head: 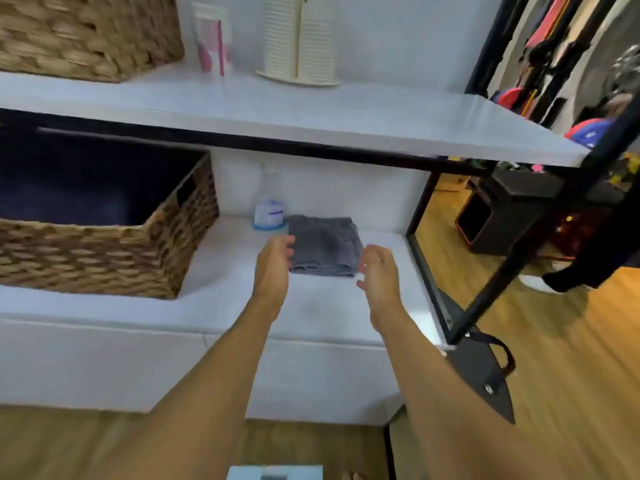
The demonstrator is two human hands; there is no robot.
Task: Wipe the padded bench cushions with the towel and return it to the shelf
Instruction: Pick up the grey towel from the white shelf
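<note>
Fingers: both sets spread and loosely curled, palms turned inward toward each other, pinching nothing.

Left hand (273, 268): fingertips at the left edge of the folded grey towel (323, 245), touching it or just beside it; motion blur leaves contact uncertain.

Right hand (379, 275): just beside the towel's near right corner, apparently apart from it. Left hand judged slightly nearer.

Towel: lies flat on the lower white shelf (322, 310), at 1 o'clock from the left hand and 11 o'clock from the right, so between the two. Roughly square fold; layered folded edges face the person, sides run from 6 to 12 o'clock.

Adjoining items: small clear bottle with blue-white label (269, 214) at 10 o'clock from the towel, just beside its far left corner. Wicker basket (114, 244) at 9 o'clock, well apart.

Upper shelf (311, 116): second wicker basket (86, 36), pink-and-white tube (213, 39), ribbed cream holder (299, 39).

Room: black metal frame (491, 282) at 3 o'clock; wooden floor (571, 358) beyond. No bench cushion identifiable.

Judgement: whether the towel is about to be lifted or was just set down cannot be told; a two-sided grasp would close inward along the 9-to-3 line.
</note>
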